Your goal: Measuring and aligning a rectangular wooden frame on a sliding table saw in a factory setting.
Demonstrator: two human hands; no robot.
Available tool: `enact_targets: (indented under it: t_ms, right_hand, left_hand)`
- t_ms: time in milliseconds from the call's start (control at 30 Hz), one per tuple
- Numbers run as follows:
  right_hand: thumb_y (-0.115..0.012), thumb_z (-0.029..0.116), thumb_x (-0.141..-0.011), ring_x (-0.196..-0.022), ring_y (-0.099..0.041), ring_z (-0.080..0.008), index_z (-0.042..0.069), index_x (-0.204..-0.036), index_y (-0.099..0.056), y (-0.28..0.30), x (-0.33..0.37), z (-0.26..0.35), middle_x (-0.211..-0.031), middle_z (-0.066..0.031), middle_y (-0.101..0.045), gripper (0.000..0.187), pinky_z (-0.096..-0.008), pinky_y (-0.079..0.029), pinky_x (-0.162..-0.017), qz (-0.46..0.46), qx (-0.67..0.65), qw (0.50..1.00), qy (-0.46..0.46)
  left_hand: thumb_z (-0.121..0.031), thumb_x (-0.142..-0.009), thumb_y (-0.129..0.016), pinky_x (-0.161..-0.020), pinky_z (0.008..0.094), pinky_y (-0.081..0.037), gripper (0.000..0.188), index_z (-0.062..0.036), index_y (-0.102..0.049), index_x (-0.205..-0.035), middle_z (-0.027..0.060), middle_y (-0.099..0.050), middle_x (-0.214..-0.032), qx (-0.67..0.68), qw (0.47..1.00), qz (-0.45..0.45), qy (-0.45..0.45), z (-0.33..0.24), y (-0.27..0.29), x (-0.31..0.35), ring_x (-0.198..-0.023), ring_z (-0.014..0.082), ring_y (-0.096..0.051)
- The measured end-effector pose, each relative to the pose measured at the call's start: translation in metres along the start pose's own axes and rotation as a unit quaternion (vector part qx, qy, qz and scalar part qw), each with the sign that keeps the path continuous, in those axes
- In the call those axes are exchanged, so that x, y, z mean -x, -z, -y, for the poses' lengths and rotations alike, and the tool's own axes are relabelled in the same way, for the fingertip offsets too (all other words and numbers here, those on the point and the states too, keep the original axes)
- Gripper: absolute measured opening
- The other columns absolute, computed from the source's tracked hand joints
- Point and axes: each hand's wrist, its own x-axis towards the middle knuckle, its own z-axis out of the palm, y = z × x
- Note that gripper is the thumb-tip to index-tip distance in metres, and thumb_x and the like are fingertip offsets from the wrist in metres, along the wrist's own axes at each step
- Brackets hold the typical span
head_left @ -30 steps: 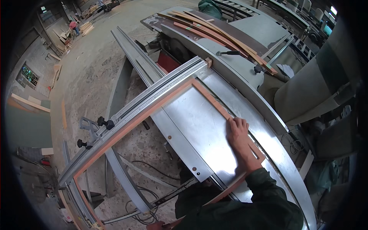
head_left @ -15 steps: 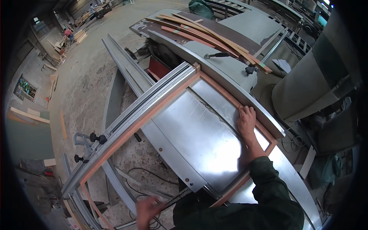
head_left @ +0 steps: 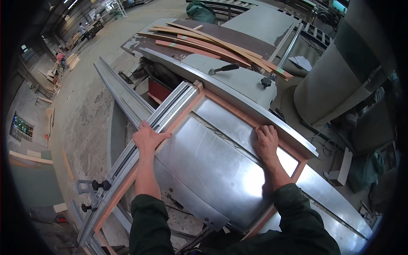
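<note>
A large reddish wooden frame (head_left: 231, 108) lies on the shiny metal table (head_left: 208, 153) of what looks like a sliding table saw. One long side runs along the aluminium crosscut fence (head_left: 173, 106); another side lies beside the long rip fence (head_left: 250, 104). My left hand (head_left: 148, 137) straddles the crosscut fence, fingers over its far edge and thumb on the frame's rail. With bent fingers, my right hand (head_left: 267, 142) grips the frame's side next to the rip fence. A small wooden block (head_left: 198, 86) sits at the crosscut fence's end, near the frame's far corner.
Several loose wood strips (head_left: 212, 42) lie on the brown surface beyond the rip fence. A black-handled lever (head_left: 224, 68) and a black knob (head_left: 266, 82) stand there too. Large grey ducting (head_left: 335, 80) rises at right. Black clamp knobs (head_left: 101, 185) project at the crosscut fence's near end.
My left hand has come up from low beside my body onto the crosscut fence and frame. My right hand stays on the frame's side. The whole view has shifted slightly.
</note>
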Motion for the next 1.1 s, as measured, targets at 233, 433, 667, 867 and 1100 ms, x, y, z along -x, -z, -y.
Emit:
enact_targets:
  t_ms: [233,433,667,867,1100]
  right_hand:
    - [-0.076,0.002,-0.084,-0.113,-0.07,-0.0339,0.006,-0.111,-0.077,0.054,0.027,0.025,-0.113,-0.0101,-0.075,0.027,-0.0481,-0.05,-0.098,0.044,-0.07,0.996,-0.03]
    - [-0.076,0.027,-0.093,-0.136,-0.06,-0.0448,0.009,-0.133,-0.076,0.195,0.149,0.061,-0.138,-0.0171,-0.07,0.043,-0.0608,-0.042,-0.117,0.221,-0.082,0.968,-0.085]
    - [-0.067,0.037,-0.102,-0.153,-0.047,-0.0439,0.012,-0.155,-0.063,0.189,0.177,0.054,-0.16,-0.018,-0.058,0.059,-0.0602,-0.028,-0.129,0.345,-0.066,0.933,-0.07]
    - [-0.067,0.054,-0.102,-0.154,-0.048,-0.0391,0.018,-0.159,-0.061,0.197,0.172,0.031,-0.166,-0.0104,-0.056,0.068,-0.0555,-0.027,-0.129,0.415,-0.139,0.898,0.037]
    - [-0.066,0.065,-0.101,-0.154,-0.05,-0.0371,0.025,-0.146,-0.072,0.186,0.181,-0.003,-0.164,-0.0079,-0.06,0.06,-0.0637,-0.03,-0.123,0.38,-0.258,0.87,0.18]
  left_hand:
    - [-0.074,-0.059,-0.094,-0.1,0.0559,-0.054,0.119,0.0046,-0.057,-0.14,0.0227,-0.069,-0.132,-0.037,0.994,-0.1,0.009,0.0,-0.018,0.006,-0.108,0.0412,-0.076]
    - [-0.077,-0.06,-0.093,-0.094,0.0551,-0.057,0.12,0.0047,-0.057,-0.141,0.0222,-0.07,-0.127,-0.029,0.997,-0.074,0.003,0.003,-0.025,0.0,-0.102,0.0423,-0.078]
    - [-0.079,-0.058,-0.092,-0.095,0.0545,-0.057,0.123,0.0046,-0.058,-0.141,0.0229,-0.072,-0.126,-0.037,0.995,-0.089,0.007,0.004,-0.025,-0.001,-0.101,0.042,-0.078]
    - [-0.078,-0.06,-0.091,-0.1,0.0571,-0.054,0.119,0.004,-0.06,-0.14,0.0251,-0.071,-0.128,-0.04,0.995,-0.089,0.03,0.0,-0.027,-0.002,-0.108,0.0427,-0.077]
    - [-0.08,-0.057,-0.092,-0.099,0.0532,-0.057,0.12,0.0051,-0.062,-0.137,0.0227,-0.071,-0.131,-0.041,0.992,-0.117,0.038,-0.003,-0.027,0.002,-0.115,0.0429,-0.075]
